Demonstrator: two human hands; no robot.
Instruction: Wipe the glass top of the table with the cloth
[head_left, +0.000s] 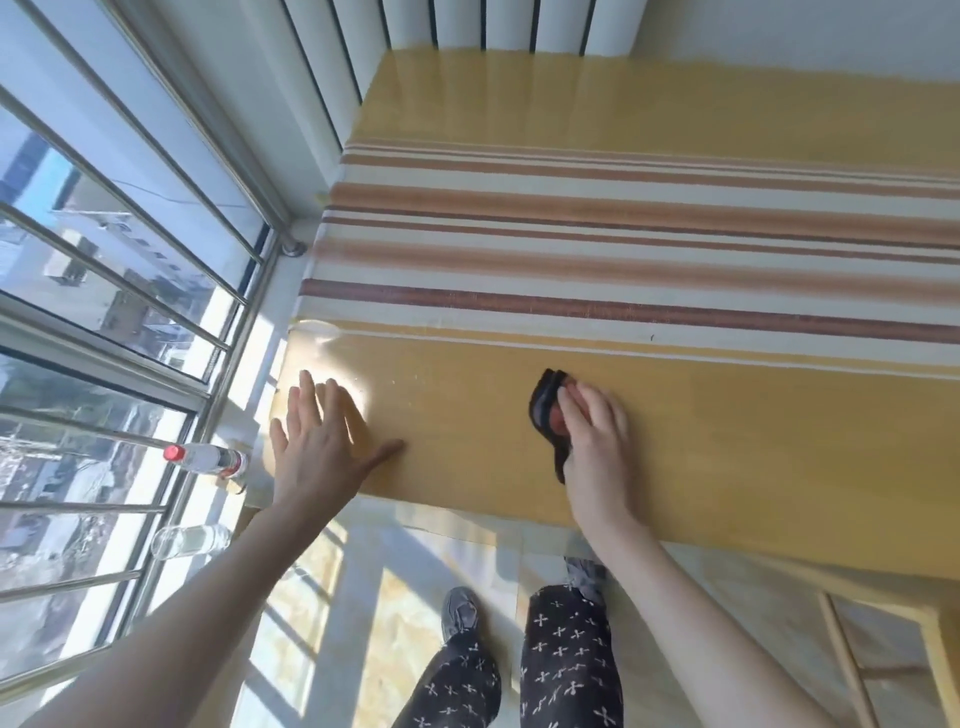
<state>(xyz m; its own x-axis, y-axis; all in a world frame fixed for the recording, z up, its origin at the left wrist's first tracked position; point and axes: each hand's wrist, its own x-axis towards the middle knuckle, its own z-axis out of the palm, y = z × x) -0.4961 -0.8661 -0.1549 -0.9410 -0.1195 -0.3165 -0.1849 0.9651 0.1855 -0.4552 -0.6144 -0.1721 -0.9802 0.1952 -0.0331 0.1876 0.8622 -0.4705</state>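
The table (727, 467) has a glossy glass top over a yellow surface with a striped runner across its middle. A small dark cloth (543, 410) lies on the near yellow strip, bunched under my right hand (592, 431); its fingers lie over the cloth and press it onto the glass. My left hand (317, 441) rests flat on the glass near the table's left front corner, fingers spread and holding nothing. A bright patch of sunlight glares beside it.
A window with metal bars (104, 312) runs along the left. Two clear bottles stand on the sill, one with a red cap (205, 460) and one plain (189, 540). A white radiator (467, 26) is behind the table. A wooden frame (883, 665) stands at lower right. My legs and shoes are below.
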